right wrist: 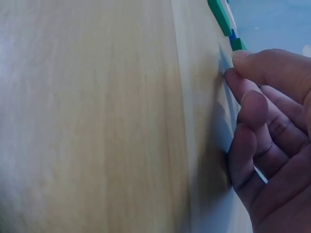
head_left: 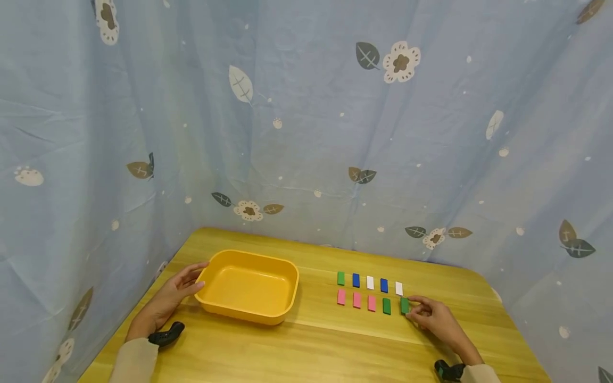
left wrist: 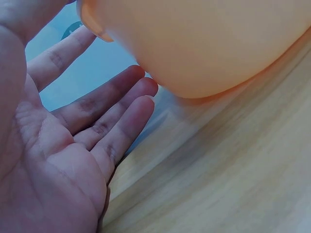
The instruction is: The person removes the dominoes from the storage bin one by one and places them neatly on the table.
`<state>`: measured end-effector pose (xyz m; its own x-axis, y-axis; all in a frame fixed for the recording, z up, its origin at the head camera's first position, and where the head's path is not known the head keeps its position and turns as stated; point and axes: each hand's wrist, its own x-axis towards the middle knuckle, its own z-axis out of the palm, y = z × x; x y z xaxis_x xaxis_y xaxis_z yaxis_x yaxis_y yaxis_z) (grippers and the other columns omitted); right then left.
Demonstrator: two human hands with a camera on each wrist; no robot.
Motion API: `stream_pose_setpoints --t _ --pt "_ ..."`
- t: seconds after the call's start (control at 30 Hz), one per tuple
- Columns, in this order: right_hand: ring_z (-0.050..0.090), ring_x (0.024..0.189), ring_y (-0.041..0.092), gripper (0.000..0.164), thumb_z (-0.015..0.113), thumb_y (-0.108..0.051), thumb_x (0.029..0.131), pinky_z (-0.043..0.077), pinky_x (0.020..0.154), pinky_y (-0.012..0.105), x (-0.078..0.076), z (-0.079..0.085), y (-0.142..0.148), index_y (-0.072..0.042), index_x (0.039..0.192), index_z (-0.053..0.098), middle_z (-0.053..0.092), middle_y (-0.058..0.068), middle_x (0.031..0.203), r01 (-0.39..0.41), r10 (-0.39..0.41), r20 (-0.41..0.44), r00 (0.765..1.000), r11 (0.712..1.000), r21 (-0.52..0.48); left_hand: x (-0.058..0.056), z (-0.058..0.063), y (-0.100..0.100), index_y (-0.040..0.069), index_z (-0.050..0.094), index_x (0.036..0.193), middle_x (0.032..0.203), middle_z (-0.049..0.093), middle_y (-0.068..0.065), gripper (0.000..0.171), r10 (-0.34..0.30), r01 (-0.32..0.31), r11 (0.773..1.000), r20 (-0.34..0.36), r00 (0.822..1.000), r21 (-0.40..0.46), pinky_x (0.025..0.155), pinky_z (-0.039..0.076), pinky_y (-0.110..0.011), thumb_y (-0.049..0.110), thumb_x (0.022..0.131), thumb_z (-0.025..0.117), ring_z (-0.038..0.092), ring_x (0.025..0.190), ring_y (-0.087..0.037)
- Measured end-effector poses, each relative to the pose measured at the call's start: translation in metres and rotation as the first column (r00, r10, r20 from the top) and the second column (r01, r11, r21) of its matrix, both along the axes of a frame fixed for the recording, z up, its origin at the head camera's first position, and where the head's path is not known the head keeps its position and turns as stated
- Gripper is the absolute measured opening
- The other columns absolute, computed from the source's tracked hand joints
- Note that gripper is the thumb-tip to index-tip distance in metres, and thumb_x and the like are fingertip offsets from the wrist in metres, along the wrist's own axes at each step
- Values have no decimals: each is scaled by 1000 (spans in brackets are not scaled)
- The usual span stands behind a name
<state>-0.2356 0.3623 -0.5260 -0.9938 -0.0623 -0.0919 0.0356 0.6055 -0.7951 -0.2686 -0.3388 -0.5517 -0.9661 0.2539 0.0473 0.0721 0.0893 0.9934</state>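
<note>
My right hand (head_left: pixel 433 318) pinches a small green rectangular block (head_left: pixel 404 306) between thumb and finger, at the right end of the near row. In the right wrist view, the thumb and index tip meet at this green block (right wrist: pixel 238 44), while the other fingers curl loosely over the table. At the left, my left hand (head_left: pixel 173 293) rests its spread fingers against the end of a yellow plastic basin (head_left: pixel 292 298). From the left wrist, its relaxed fingers (left wrist: pixel 124 124) show beside the basin's outer wall (left wrist: pixel 209 53).
Two rows of blocks lie right of the basin. The far row has a green block (head_left: pixel 340 278), blue and white ones; the near row has pink blocks (head_left: pixel 356 300) and another green block (head_left: pixel 386 306). A patterned curtain (head_left: pixel 316 133) hangs around the wooden table (head_left: pixel 297 354).
</note>
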Motion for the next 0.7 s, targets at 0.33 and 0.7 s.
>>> stream_pose_setpoints --t 0.33,0.7 --pt "55 63 16 55 79 -23 93 47 54 28 -5 0 2 4 137 61 68 5 85 -92 92 8 996 993 70 1 0 5 14 35 160 160 33 -21 61 0 0 1000 -2 1000 14 97 49 -21 21 106 61 53 124 -2" --pt "62 77 24 62 70 -25 100 53 61 34 4 19 10 4 150 47 67 14 108 -43 44 43 998 999 -25 -10 16 11 10 36 159 154 40 -24 57 19 -27 998 -120 993 -60 94 52 -25 20 107 58 55 124 -11"
